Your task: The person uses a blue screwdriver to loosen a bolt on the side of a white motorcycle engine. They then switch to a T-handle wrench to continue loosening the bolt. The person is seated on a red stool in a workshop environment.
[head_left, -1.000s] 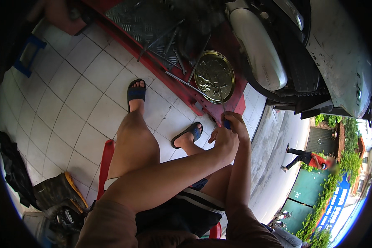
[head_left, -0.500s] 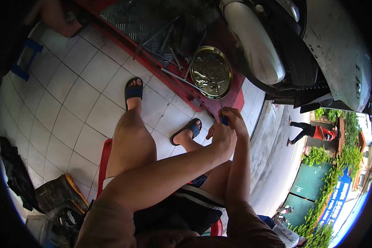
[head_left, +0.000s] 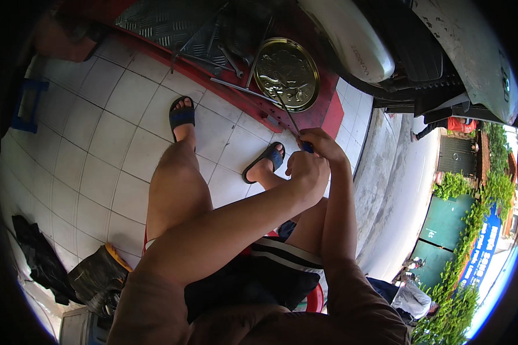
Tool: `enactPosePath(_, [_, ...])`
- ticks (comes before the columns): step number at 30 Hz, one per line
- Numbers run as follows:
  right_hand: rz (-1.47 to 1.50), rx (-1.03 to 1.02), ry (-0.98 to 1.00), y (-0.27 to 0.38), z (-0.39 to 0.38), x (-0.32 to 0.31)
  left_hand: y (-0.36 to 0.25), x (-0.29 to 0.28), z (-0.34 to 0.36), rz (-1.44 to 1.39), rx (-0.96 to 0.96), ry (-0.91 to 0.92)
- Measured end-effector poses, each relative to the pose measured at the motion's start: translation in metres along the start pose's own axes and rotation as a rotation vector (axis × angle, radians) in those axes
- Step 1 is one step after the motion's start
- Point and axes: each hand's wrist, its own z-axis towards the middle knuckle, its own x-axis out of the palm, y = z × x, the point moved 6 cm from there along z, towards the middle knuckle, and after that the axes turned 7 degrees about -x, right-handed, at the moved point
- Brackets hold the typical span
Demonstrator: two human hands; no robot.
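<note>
A screwdriver (head_left: 292, 122) with a thin metal shaft and a blue handle points up and away from me. Its tip overlaps the near edge of a round gold-coloured metal tray (head_left: 299, 49). My right hand (head_left: 323, 144) pinches the screwdriver where the shaft meets the handle. Just below it, my left hand (head_left: 309, 172) is closed in a fist, and the blue handle runs into it. The rest of the handle is hidden by my fingers. Clear liquid or a wet sheen seems to cover the tray's embossed bottom.
The tray rests on a red metal platform (head_left: 328, 118) with several wrenches (head_left: 231, 62) and a long metal rod (head_left: 244, 90). A motorcycle (head_left: 351, 43) stands over it. A blue stool (head_left: 30, 106) is at left; a dark boot (head_left: 101, 273) lies lower left. People and a street are at right.
My view has shifted, so the tray and platform sit higher in the picture. The screwdriver now leans more to the left. Both hands keep their grip.
</note>
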Motion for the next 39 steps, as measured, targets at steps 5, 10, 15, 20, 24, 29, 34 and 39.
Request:
enactPosePath(5, [0.064, -0.036, -0.115, -0.003, -0.002, -0.007, 0.003, -0.007, -0.003, -0.075, 0.017, -0.21])
enactPosePath(10, [0.112, 0.03, -0.354, -0.008, -0.009, -0.029, 0.007, -0.001, 0.006, -0.153, 0.004, -0.261])
enactPosePath(15, [-0.325, 0.065, -0.595, -0.044, 0.005, -0.069, -0.003, 0.019, 0.012, -0.057, 0.029, -0.139])
enactPosePath(20, [-0.248, 0.149, -0.629, -0.075, 0.026, -0.075, -0.003, 0.057, 0.018, 0.018, -0.041, 0.204])
enactPosePath(24, [-0.268, 0.201, -0.588, -0.097, 0.041, -0.065, -0.001, 0.06, 0.015, 0.051, -0.055, 0.236])
enactPosePath(29, [-0.387, 0.164, -0.571, -0.117, 0.056, -0.06, 0.001, 0.056, 0.017, 0.062, -0.037, 0.177])
enactPosePath(34, [-0.432, 0.235, -0.55, -0.122, 0.058, -0.055, 0.004, 0.052, 0.013, 0.05, -0.043, 0.162])
enactPosePath(39, [-0.43, 0.273, -0.578, -0.109, 0.048, -0.059, 0.003, 0.049, 0.012, 0.0, -0.015, 0.152])
